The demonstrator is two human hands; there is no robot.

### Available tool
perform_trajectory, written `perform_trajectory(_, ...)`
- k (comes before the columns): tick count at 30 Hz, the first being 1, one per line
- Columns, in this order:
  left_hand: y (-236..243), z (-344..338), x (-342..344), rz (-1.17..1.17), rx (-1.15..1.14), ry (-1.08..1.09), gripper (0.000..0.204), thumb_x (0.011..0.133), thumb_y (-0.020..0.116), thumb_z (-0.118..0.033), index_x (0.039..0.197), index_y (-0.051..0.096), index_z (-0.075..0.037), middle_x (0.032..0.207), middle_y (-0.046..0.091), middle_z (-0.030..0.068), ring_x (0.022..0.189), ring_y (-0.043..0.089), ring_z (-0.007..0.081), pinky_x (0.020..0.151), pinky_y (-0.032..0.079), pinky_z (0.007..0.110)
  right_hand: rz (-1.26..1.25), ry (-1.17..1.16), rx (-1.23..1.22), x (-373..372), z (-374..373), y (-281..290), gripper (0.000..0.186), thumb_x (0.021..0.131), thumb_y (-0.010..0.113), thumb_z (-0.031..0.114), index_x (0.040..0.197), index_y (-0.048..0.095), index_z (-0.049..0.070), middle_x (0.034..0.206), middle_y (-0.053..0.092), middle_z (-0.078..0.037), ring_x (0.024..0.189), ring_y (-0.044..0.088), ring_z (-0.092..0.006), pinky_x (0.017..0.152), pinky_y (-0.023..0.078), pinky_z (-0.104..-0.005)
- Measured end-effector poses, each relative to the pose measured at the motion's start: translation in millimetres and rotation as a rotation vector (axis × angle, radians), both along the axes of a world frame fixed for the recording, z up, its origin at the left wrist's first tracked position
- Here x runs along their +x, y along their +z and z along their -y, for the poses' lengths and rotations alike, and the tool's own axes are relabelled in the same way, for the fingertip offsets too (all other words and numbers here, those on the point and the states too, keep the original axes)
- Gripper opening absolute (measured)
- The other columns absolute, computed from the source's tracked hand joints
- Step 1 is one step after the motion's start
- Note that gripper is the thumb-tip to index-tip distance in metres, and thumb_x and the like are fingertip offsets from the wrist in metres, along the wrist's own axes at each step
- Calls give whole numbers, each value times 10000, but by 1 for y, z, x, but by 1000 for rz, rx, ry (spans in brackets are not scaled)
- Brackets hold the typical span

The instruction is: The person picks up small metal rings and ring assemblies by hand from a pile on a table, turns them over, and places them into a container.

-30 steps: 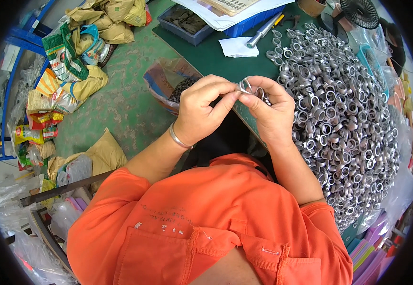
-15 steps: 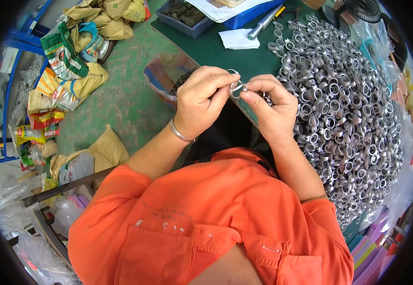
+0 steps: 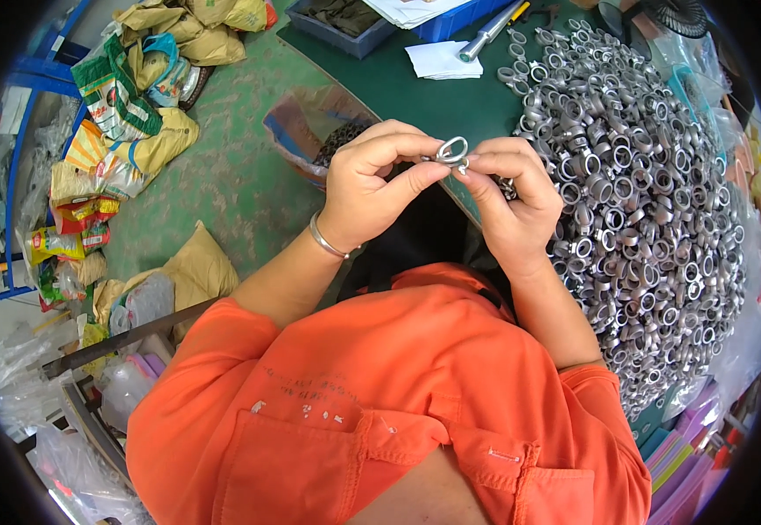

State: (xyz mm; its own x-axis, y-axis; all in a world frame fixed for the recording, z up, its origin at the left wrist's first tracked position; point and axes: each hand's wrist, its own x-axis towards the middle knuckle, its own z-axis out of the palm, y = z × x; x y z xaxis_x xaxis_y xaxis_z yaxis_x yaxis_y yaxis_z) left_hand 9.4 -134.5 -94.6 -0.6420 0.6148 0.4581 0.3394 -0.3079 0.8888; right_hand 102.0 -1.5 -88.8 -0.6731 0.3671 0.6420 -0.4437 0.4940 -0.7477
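Observation:
Between my two hands is a small silver metal ring clamp (image 3: pixel 453 149), with its loop standing up above the fingertips. My left hand (image 3: pixel 373 182), with a metal bangle on its wrist, pinches the clamp from the left between thumb and fingers. From the other side, the thumb and fingers of my right hand (image 3: pixel 517 199) pinch its small end piece. My fingertips partly cover the clamp. A large heap of similar grey metal rings (image 3: pixel 638 210) lies on the green table (image 3: pixel 371 83), to the right of my right hand.
An open sack (image 3: pixel 286 131) with dark small parts stands left of the table edge. At the back are a grey-blue bin (image 3: pixel 345 31), white paper (image 3: pixel 443 61), a metal tool (image 3: pixel 490 33) and a small fan (image 3: pixel 680 16). Crumpled sacks (image 3: pixel 122 114) lie on the floor at left.
The ring clamp has turned in my fingers, its loop now tipped upward. My right hand has shifted slightly right and down; both hands keep their pinch.

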Motion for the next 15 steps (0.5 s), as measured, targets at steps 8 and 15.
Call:
perform_trajectory(8,5,3,8,451,-105,-100,117,798,633,-83,791,620,33,678,585,44,571,537,80,521,440,189,330,256,-833,8,4,-3,102,775,641,32,855,606,-21,726,585,-39,590,494,-68,465,360,-177)
perform_trajectory(15,10,3,8,884,-129,-182,155,837,581,-129,742,565,-8,628,543,43,514,497,104,451,413,219,446,339,-1194,5,5,0,135,815,602,67,898,587,-39,703,566,-46,522,438,-55,394,287,-157)
